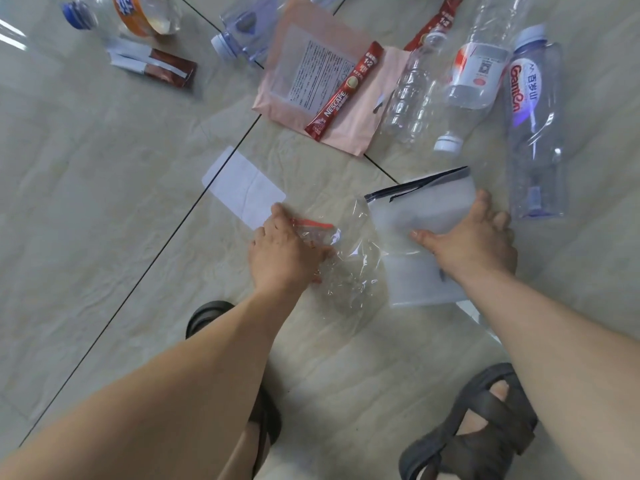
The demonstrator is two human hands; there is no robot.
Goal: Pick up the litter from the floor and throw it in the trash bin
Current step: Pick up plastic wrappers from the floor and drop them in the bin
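Litter lies scattered over a pale tiled floor. My left hand (pixel 284 251) grips a crumpled clear plastic bag with a red strip (pixel 341 268) low over the floor. My right hand (pixel 471 244) holds a frosted zip pouch with a dark zipper edge (pixel 426 206), thumb on top and fingers curled behind it. A white paper slip (pixel 242 187) lies flat just beyond my left hand. No trash bin is in view.
Farther away lie a pink pouch (pixel 301 88) with a red Nescafe stick (pixel 346 91) on it, several clear plastic bottles (pixel 533 126), an orange-labelled bottle (pixel 138 15) and a brown sachet (pixel 162 65). My sandalled feet (pixel 478 427) stand below.
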